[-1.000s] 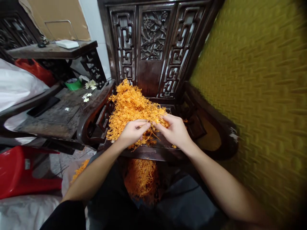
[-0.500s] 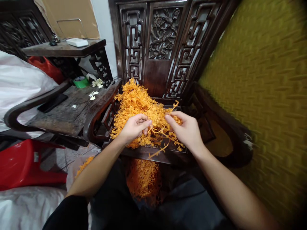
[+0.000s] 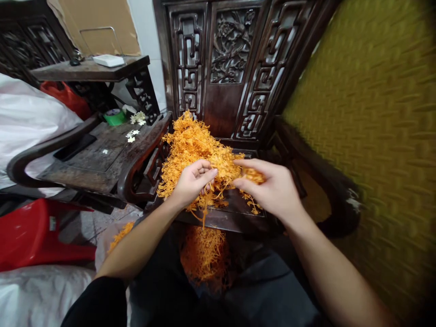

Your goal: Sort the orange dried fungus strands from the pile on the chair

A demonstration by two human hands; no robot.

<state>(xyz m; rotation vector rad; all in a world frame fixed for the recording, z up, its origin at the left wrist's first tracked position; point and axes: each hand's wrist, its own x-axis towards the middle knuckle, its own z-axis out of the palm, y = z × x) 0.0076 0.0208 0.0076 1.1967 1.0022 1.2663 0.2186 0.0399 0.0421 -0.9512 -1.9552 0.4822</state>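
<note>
A heap of orange, thin, branching plastic-looking pieces (image 3: 190,141) lies on the seat of a dark carved wooden chair (image 3: 235,220). My left hand (image 3: 194,181) is at the near side of the heap, thumb and index finger pinched on an orange branched strand (image 3: 204,215), whose end hangs down over the seat's front. My right hand (image 3: 269,184) is just right of the heap, thumb and fingers apart, with nothing visible held between them. Loose orange bits show behind and below its fingers.
Below the seat, between the legs, is a container of more orange pieces (image 3: 206,252). Left stands another wooden chair with green tape (image 3: 115,116), pale flower-shaped bits (image 3: 131,135) and a dark flat object (image 3: 75,147). A red plastic stool (image 3: 30,231) and white sacks (image 3: 30,113) are farther left.
My right hand has moved slightly right and its fingers have spread from a pinch. The strand between my hands has left the right fingers and now hangs below my left hand.
</note>
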